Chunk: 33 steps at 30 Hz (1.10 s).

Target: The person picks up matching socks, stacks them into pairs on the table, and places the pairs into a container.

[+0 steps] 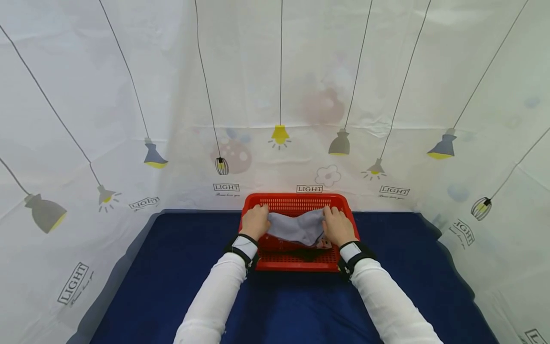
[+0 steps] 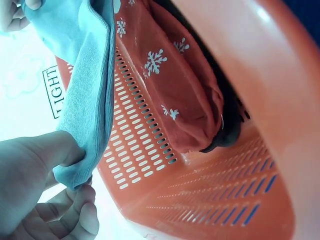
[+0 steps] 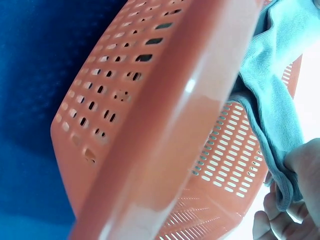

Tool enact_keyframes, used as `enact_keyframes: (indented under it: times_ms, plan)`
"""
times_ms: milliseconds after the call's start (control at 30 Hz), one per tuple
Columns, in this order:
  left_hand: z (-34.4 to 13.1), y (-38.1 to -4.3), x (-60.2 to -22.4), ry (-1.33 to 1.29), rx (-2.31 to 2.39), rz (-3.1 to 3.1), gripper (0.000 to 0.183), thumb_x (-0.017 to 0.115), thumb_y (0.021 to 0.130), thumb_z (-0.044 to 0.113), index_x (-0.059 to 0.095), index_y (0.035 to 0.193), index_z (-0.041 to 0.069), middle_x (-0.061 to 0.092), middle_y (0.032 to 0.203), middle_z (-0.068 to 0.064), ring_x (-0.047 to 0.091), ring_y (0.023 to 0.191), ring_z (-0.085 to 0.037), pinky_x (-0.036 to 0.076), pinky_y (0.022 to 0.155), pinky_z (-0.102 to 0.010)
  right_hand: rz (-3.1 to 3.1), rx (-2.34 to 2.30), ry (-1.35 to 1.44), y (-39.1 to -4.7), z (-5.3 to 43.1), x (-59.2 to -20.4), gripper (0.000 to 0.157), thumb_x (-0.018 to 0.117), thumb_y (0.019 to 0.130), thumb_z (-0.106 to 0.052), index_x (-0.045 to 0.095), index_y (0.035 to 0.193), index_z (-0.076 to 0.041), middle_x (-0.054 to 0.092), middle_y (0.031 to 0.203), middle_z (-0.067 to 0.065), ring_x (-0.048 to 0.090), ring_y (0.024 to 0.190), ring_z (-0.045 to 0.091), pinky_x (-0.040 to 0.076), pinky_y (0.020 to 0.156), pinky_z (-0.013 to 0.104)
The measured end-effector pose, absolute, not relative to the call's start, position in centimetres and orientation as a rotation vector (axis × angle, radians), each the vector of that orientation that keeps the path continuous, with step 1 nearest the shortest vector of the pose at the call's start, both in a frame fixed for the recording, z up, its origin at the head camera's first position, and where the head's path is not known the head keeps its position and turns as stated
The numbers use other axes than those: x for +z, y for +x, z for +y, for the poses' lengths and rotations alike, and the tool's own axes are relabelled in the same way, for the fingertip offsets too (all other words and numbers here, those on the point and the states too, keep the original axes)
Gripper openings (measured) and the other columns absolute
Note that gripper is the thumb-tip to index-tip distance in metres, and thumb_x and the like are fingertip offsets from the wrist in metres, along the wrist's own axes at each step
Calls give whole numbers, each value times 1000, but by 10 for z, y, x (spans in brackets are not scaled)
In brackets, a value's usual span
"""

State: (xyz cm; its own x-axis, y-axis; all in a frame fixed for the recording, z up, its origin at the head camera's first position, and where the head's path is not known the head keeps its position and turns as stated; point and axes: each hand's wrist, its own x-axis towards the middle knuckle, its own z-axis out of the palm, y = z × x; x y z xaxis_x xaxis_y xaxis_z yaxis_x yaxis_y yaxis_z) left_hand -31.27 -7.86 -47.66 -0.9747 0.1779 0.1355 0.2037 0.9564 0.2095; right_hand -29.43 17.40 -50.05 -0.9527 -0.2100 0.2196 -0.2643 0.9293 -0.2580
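A soft blue-grey cloth (image 1: 296, 228) with layered edges is stretched between both hands over a red plastic basket (image 1: 296, 266); its exact kind is unclear. My left hand (image 1: 255, 222) pinches one end between thumb and fingers, seen close up in the left wrist view. At the other end, my right hand (image 1: 338, 224) grips the cloth the same way. Inside the basket, below the cloth, lies a red fabric item with white snowflakes (image 2: 156, 62). Something dark (image 1: 307, 254) lies in the basket beside it, mostly hidden.
The slotted basket stands at the far side of a dark blue table cover (image 1: 185, 286). Behind it and on both sides hangs a white sheet (image 1: 275, 71) printed with lamps. Its raised rim (image 3: 165, 115) runs close to the right wrist.
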Motion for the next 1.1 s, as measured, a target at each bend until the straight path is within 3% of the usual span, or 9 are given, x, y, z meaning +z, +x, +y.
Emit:
enact_keyframes:
  times_ms: [267, 733, 900, 1100]
  plan:
    - [-74, -319, -480, -330, -261, -3024, 26, 78, 88, 9, 71, 112, 1, 70, 97, -19, 71, 78, -35, 59, 64, -45, -2932, 370, 342, -301, 172, -505, 22, 68, 97, -8, 55, 112, 2, 58, 105, 25, 64, 85, 42, 56, 66, 50]
    - [-70, -324, -493, -292, -180, -3044, 24, 78, 88, 10, 72, 109, 3, 69, 95, -17, 71, 81, -34, 59, 66, -44, -3026, 362, 289, -307, 162, -509, 25, 69, 98, -8, 53, 114, 2, 57, 110, 27, 66, 79, 40, 57, 68, 49]
    - [-70, -325, -496, -288, -184, -3066, 29, 78, 88, 11, 73, 115, 3, 70, 99, -17, 72, 83, -34, 59, 67, -44, -3037, 375, 279, -308, 162, -514, 27, 67, 99, -7, 53, 119, 3, 56, 114, 29, 66, 80, 41, 58, 69, 49]
    - [-71, -324, -498, -302, -180, -3065, 25, 78, 88, 10, 74, 112, 3, 72, 98, -18, 72, 80, -34, 59, 65, -44, -3042, 429, 252, -304, 163, -517, 20, 63, 100, -4, 53, 115, 3, 55, 110, 28, 64, 79, 41, 57, 69, 51]
